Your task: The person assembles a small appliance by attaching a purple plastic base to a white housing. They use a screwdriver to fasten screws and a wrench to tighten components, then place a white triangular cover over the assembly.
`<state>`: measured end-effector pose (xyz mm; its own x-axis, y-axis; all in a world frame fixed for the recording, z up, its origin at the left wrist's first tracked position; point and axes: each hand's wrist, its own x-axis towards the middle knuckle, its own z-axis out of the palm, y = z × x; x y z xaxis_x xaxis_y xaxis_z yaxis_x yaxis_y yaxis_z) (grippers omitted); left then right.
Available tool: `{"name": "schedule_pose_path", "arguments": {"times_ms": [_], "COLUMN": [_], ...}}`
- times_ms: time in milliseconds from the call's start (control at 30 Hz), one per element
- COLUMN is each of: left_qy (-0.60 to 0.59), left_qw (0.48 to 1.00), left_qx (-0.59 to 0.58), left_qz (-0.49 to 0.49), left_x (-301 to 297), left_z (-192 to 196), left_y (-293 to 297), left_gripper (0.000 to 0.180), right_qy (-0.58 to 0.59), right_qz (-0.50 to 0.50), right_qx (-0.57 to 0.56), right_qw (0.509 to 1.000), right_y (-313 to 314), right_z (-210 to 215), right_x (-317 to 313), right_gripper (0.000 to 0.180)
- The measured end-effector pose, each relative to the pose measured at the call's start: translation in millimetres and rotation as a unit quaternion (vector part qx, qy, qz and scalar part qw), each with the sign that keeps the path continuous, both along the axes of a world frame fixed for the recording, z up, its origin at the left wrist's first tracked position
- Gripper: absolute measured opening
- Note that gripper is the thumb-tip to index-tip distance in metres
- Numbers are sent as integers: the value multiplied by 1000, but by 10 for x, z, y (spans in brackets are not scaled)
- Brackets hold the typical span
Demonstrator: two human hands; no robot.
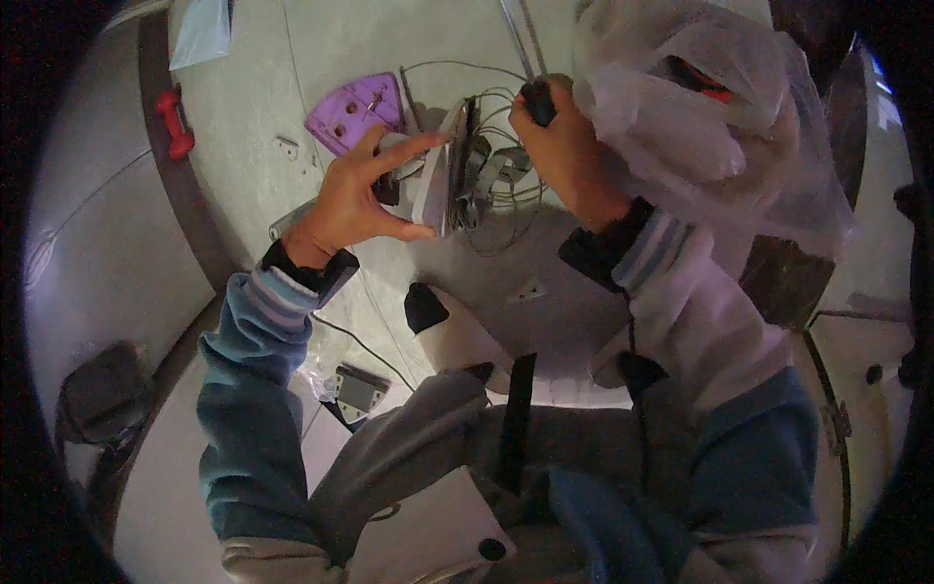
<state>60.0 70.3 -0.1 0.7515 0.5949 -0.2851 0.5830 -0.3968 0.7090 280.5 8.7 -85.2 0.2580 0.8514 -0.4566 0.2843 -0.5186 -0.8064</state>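
Observation:
My left hand grips a flat, pale, box-like device standing on edge, its thumb and fingers spread across the sides. Grey ribbon cable and thin looped wires hang off the device's right side. In my right hand, the fingers are closed around a black handle. Long metal rods run up from that handle; its exact kind is unclear. Just beyond my left hand lies a purple holed piece with small metal parts on it.
A translucent plastic bag bulges beside my right hand. Small white pieces and a grey cylinder lie left of my left hand. A red dumbbell is at far left. A small metal plate lies by my left leg.

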Motion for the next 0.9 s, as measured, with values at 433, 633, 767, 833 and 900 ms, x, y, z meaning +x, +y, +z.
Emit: {"name": "schedule_pose_path", "arguments": {"times_ms": [433,633,767,833,900], "left_qy": [-2,40,24,35,61], "left_qw": [1000,999,999,998,998], "left_qx": [19,-1,32,46,17], "left_qz": [16,24,7,0,6], "left_x": [-25,-88,-102,-101,-98], "left_z": [-4,7,-2,5,16], "left_y": [-9,-28,-17,-20,-32], "left_gripper": [88,87,87,86,89], "right_qy": [-40,-188,-248,-273,-302], "right_qz": [-43,57,75,73,52], "right_qx": [123,202,160,155,221], "right_qw": [991,959,953,947,926], "right_y": [-42,227,568,693,619], "right_z": [-158,-86,-223,-256,-184], "right_x": [-131,-119,-66,-54,-102], "right_gripper": [52,62,57,56,58]}}
